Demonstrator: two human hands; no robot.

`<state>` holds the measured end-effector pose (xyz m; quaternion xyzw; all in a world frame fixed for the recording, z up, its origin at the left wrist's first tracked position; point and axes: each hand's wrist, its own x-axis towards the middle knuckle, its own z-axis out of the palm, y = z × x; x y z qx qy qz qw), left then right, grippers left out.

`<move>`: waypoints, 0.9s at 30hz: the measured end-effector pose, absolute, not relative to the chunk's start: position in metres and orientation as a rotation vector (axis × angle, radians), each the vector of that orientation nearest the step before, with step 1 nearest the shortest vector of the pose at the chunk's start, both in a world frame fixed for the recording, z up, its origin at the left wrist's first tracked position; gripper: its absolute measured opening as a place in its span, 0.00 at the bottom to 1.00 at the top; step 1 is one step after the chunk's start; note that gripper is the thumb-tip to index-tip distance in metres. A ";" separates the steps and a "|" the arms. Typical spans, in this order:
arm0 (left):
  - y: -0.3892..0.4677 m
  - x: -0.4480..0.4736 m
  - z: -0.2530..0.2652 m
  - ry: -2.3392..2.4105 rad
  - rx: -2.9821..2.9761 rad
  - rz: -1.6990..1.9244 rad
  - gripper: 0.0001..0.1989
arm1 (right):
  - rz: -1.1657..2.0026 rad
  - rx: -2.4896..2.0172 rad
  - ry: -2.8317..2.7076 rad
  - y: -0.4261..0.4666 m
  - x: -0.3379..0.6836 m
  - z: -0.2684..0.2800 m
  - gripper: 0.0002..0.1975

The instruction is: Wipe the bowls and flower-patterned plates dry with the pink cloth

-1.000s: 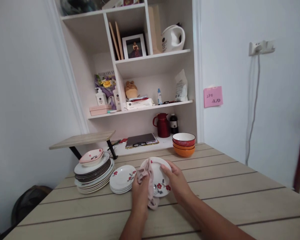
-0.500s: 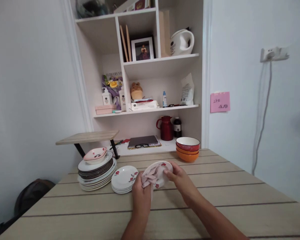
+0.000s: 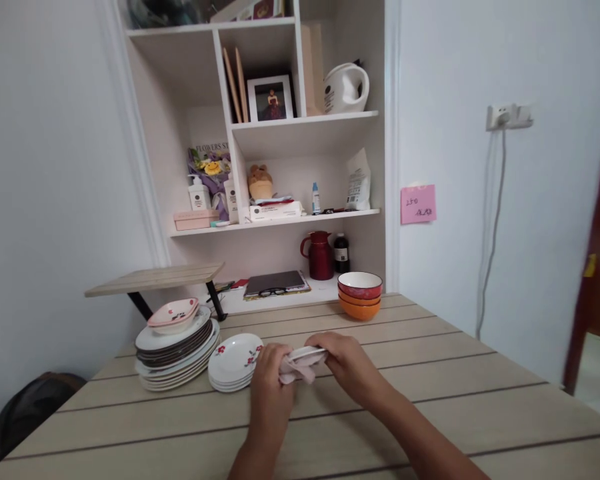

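A thin white ceramic plate (image 3: 311, 351) tilts near edge-on: right grip (image 3: 351, 365) pinches its rim, left grip (image 3: 273, 380) clutches pale-pink fabric cloth (image 3: 301, 369) against it; striped wooden desk (image 3: 460, 387) spreads rightward.

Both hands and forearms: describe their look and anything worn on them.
The left hand and right hand are gloveless. Both forearms are bare as far as the picture shows, with no sleeve, watch or bracelet visible.

Red jug (image 3: 321, 257) beside dark bottle (image 3: 341, 255), pink note (image 3: 418, 205) on wall (image 3: 443, 287)
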<state>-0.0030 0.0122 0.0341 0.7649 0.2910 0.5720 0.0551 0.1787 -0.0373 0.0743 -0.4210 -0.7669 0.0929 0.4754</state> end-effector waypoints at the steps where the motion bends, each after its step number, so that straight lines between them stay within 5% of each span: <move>1: 0.013 -0.003 0.035 0.903 2.211 1.709 0.10 | 0.298 -1.016 -1.831 -0.037 0.178 0.075 0.13; 7: 0.013 0.000 0.041 0.906 1.502 1.546 0.11 | 0.729 -0.895 -1.420 -0.033 0.168 0.071 0.05; 18: 0.000 0.020 0.040 0.759 1.118 1.525 0.16 | 1.177 -0.507 -0.791 -0.030 0.136 0.059 0.21; 22: 0.002 0.011 0.039 0.895 1.284 1.575 0.15 | 1.124 -0.678 -0.920 -0.028 0.147 0.059 0.15; 27: 0.004 0.000 0.041 0.946 1.800 1.636 0.09 | 0.682 -0.974 -1.290 -0.028 0.171 0.068 0.07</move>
